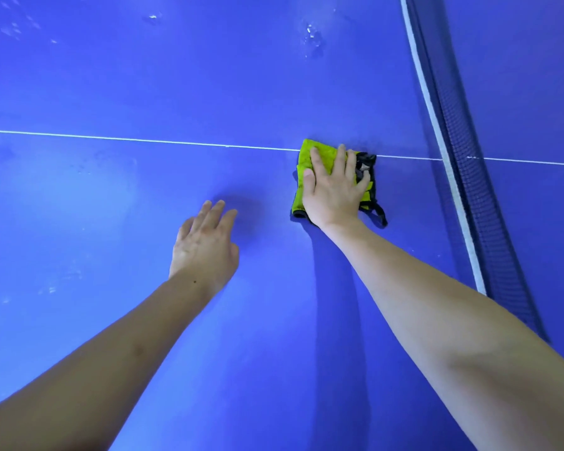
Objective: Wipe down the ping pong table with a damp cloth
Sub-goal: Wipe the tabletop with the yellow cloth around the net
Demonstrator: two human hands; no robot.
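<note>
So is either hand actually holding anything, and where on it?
Nothing is gripped. The right hand presses flat on the middle of the green cloth; the left hand is bare.

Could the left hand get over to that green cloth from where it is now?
Probably yes. The left hand is open beside the green cloth, with only bare table between, though the right hand already covers most of it.

Bright, even light with soft glare on the blue table (111, 196); wide-angle bending curves the edges.
</note>
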